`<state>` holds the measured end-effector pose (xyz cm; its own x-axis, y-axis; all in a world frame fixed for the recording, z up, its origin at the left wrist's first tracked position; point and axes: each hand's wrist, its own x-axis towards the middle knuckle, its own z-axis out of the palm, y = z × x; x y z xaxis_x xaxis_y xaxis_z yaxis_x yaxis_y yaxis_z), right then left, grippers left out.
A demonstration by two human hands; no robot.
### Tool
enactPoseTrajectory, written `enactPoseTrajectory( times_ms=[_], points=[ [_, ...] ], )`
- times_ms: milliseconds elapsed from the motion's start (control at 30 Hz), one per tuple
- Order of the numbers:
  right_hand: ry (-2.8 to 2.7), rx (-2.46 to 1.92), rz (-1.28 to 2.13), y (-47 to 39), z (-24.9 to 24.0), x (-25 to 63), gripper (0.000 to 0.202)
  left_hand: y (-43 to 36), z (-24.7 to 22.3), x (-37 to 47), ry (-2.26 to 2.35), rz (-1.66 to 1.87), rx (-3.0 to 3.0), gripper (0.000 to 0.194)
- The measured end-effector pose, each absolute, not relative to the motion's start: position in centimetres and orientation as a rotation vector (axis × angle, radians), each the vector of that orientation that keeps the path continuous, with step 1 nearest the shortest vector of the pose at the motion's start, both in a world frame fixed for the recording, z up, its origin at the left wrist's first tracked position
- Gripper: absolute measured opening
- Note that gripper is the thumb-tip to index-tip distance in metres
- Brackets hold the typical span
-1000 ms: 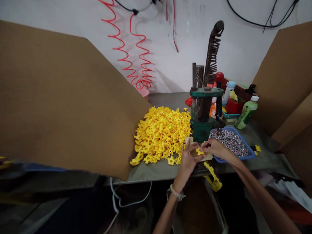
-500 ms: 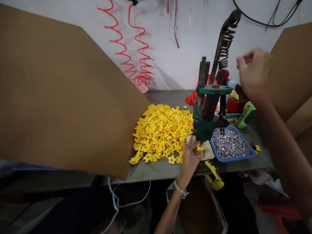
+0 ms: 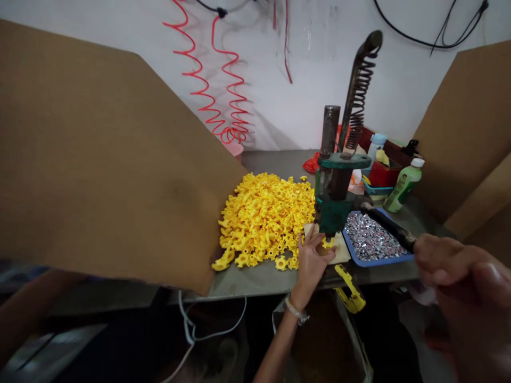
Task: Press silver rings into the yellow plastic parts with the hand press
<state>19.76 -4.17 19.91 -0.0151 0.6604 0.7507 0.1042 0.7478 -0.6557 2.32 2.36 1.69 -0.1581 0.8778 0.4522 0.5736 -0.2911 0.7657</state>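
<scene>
My left hand (image 3: 312, 260) is at the foot of a green hand press (image 3: 335, 210), thumb and index finger closed on a small yellow star-shaped part (image 3: 328, 243) under the press head. That part rests over a pale board (image 3: 341, 250). At the right, my right hand (image 3: 459, 266) is wrapped round the end of the press's black lever (image 3: 387, 226), which slants down over a blue tray (image 3: 373, 262) of small shiny pieces. A large pile of yellow parts (image 3: 267, 213) lies left of the press.
A large cardboard sheet (image 3: 112, 159) stands at the left, another (image 3: 475, 117) at the right. Behind the tray are a green bottle (image 3: 403, 186) and a red box (image 3: 383, 173). A yellow tool (image 3: 351, 290) hangs at the table edge. Another person's forearm (image 3: 35, 303) shows lower left.
My right hand has come down from beside the press top to the lower right, and the lever has swung down with it. The press head sits lower. My left hand has barely moved.
</scene>
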Motion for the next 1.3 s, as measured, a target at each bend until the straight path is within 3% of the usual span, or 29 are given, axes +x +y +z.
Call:
enactPoseTrajectory(
  times_ms=[167, 267, 400, 500, 633, 833, 933, 1033, 1133, 1300],
  points=[
    [-1.335, -0.547, 0.622, -2.1, 21.3, 19.8, 0.048, 0.0, 3.0, 1.6, 1.543, 1.281, 1.736, 0.037],
    [-1.315, -0.715, 0.482, 3.1, 21.9, 20.9, 0.029, -2.9, 3.4, -0.6, 1.37, 1.158, 1.803, 0.049],
    [-1.831, -1.264, 0.447, 7.9, 14.7, 23.7, 0.019, -4.8, 2.2, -4.9, 1.769, 1.335, 1.753, 0.038],
    [-2.354, -1.484, 0.511, 8.5, 7.6, 24.6, 0.017, -4.6, 0.7, -6.9, 2.091, 1.244, 1.733, 0.032],
    [-2.383, -1.559, 0.263, 7.7, 3.3, 24.0, 0.023, -4.3, -0.4, -7.1, 2.195, 1.066, 1.777, 0.033],
    [-2.234, -1.461, 0.226, 7.8, 5.4, 24.0, 0.024, -3.6, 1.1, -5.6, 2.318, 1.371, 1.696, 0.045],
    [-2.049, -1.426, 0.35, 7.6, 6.6, 23.3, 0.025, -2.6, 2.4, -3.7, 2.104, 1.539, 1.834, 0.038],
    [-1.959, -1.348, 0.711, 7.0, 7.1, 21.3, 0.026, -1.1, 2.6, -1.1, 1.807, 1.468, 1.932, 0.028],
    [-1.922, -1.281, 1.006, 6.4, 7.0, 18.8, 0.031, 0.2, 2.0, 0.8, 1.614, 1.389, 1.906, 0.03],
    [-2.048, -1.241, 1.016, 6.7, 6.7, 16.7, 0.027, 1.0, 1.4, 1.4, 1.575, 1.331, 1.899, 0.032]
  ],
)
